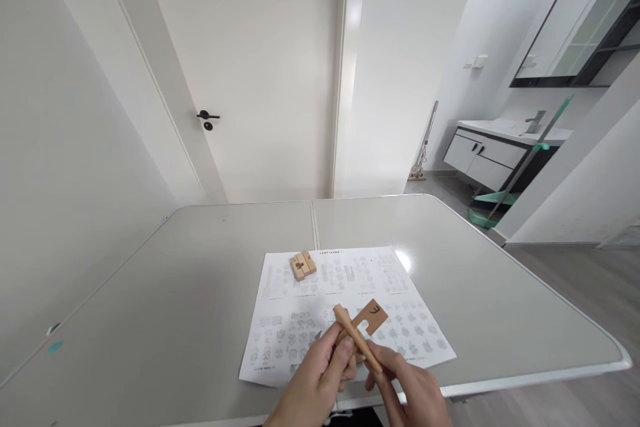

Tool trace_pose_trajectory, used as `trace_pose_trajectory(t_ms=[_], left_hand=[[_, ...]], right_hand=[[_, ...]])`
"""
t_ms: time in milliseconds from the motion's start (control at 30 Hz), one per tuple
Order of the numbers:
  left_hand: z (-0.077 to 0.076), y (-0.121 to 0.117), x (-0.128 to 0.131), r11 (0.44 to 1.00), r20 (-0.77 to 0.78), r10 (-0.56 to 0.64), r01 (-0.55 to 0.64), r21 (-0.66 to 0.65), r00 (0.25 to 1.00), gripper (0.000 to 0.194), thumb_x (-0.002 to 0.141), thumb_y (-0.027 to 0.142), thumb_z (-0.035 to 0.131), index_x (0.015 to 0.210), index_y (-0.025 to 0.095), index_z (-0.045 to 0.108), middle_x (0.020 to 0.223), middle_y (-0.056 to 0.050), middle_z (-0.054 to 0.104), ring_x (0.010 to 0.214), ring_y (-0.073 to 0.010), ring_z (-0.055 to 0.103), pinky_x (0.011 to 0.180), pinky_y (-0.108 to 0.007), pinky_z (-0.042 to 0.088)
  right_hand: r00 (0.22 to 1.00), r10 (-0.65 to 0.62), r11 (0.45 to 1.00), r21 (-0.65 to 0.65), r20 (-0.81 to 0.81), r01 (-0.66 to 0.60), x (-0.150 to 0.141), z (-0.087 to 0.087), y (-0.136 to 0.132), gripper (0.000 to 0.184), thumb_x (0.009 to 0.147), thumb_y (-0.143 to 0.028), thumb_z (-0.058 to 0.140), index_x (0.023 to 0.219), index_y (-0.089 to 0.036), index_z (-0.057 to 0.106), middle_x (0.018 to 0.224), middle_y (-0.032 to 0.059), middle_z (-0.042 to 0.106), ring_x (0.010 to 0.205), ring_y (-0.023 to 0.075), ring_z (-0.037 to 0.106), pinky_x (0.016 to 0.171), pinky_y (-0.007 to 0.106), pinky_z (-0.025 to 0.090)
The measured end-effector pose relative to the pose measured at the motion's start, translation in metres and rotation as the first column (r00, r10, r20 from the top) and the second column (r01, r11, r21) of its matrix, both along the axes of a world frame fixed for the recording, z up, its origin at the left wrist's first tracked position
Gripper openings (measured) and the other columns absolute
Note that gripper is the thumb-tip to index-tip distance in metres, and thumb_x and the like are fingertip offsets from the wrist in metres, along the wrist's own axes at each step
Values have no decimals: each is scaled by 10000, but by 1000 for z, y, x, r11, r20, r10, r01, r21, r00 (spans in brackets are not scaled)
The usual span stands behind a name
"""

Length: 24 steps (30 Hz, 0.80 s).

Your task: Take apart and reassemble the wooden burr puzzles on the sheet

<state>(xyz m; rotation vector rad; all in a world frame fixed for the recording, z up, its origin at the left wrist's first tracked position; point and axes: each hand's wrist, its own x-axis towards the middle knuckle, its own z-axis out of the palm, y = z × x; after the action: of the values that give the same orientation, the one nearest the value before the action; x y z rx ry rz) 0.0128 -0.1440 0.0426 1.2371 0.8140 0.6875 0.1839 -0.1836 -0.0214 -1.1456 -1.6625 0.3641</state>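
Observation:
A long narrow wooden puzzle piece (359, 340) slants across between my two hands above the near part of the table. My left hand (320, 373) is closed, its thumb pressing near the middle of that piece. Around the lower right end curl the closed fingers of my right hand (413, 383). Behind the long piece juts a flat wooden puzzle piece (377, 319) with a rounded notch and a dark mark. Whether these pieces are joined is hidden by the fingers. Farther off, a small group of wooden blocks (303, 265) with a dark mark lies on the printed sheet.
The white printed sheet (280, 290) with rows of small diagrams lies under my hands on the grey folding table (200, 293). A seam runs across the tabletop. Beyond stand a white door (265, 80), a washbasin cabinet (485, 153) and a green-handled broom (530, 153).

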Motion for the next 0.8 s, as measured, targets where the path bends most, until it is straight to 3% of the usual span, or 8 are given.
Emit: trace_pose_trajectory(t_ms=[133, 333, 433, 567, 667, 800], left_hand=[[3, 0, -2, 1000, 5, -3, 3, -14, 1000, 504, 960, 662, 486, 1109, 199, 616, 729, 41, 347, 637, -135, 275, 587, -277, 254], [-2, -2, -7, 987, 92, -26, 40, -155, 995, 515, 935, 654, 555, 1234, 236, 582, 729, 64, 299, 592, -100, 222, 552, -238, 215], [-9, -2, -9, 985, 101, 6, 12, -172, 995, 492, 921, 658, 578, 1142, 219, 584, 730, 70, 295, 594, -93, 221, 544, -229, 217], [-19, 2, -14, 983, 93, 138, -124, -138, 986, 489, 905, 677, 587, 1055, 213, 552, 720, 79, 316, 568, -81, 226, 520, -220, 226], [-23, 7, -17, 976, 70, 213, -208, -70, 975, 444, 939, 654, 546, 963, 211, 533, 703, 76, 391, 507, -64, 276, 490, -215, 268], [-26, 13, -19, 963, 48, 266, -267, 21, 963, 449, 955, 647, 514, 895, 202, 534, 716, 57, 495, 441, -50, 352, 459, -220, 336]], right_hand=[[1000, 15, 1000, -11, -8, -15, 0, 4, 0, 259, 1058, -319, 440, 1203, -243, 640, 748, 29, 741, 529, 155, 676, 554, 223, 557], [998, 38, 998, -52, 44, -36, 6, -2, 2, 227, 1062, -319, 449, 1224, -271, 599, 716, -16, 723, 551, 139, 691, 574, 203, 545], [997, -30, 995, -92, 68, 36, 11, 1, 4, 221, 1033, -400, 506, 1180, -263, 600, 763, -2, 740, 527, 142, 666, 531, 213, 533], [974, -135, 975, -152, 185, 164, 17, 2, 8, 262, 1003, -502, 530, 1043, -257, 614, 777, 10, 702, 503, 140, 618, 479, 222, 502], [944, -152, 970, -138, 292, 198, 15, -3, 13, 284, 1001, -522, 514, 1050, -258, 606, 823, 26, 690, 612, 176, 674, 522, 244, 525], [895, -183, 953, -151, 406, 263, 0, -9, 25, 280, 914, -499, 653, 1042, -257, 598, 915, 44, 690, 726, 220, 704, 522, 263, 510]])
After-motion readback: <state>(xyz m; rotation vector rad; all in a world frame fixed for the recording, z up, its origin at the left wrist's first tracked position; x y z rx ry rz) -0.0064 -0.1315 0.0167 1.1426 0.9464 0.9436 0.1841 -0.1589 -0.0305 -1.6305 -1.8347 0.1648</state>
